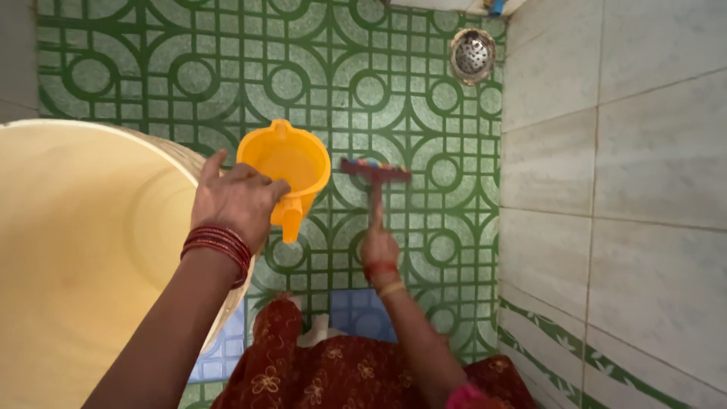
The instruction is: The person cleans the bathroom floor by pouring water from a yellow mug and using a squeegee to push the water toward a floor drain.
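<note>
Orange plastic mug (286, 165), wide-mouthed with a small spout at the far rim and a stubby handle pointing back toward the body, hanging above the green patterned floor (394, 91). Left hand (236, 201) clamped over the near rim and handle of the mug, fingers curled down on it, red bangles (218, 246) stacked at the wrist. Inside of the mug smooth and evenly orange; cannot tell whether it holds water.

Right hand (379, 248) closed round the shaft of a long-handled brush (375, 173), reddish head flat on the floor just right of the mug, bristles pointed away.

Large cream bucket (83, 250) filling the left side, its rim just beside the left hand and close under the mug. Pale tiled wall (628, 189) running along the right edge, near the brush head. Round metal drain (472, 54) set in the far corner by that wall. Open tiled floor ahead between bucket and wall, up to the drain. Red floral cloth (333, 371) over the knees at the bottom edge.
</note>
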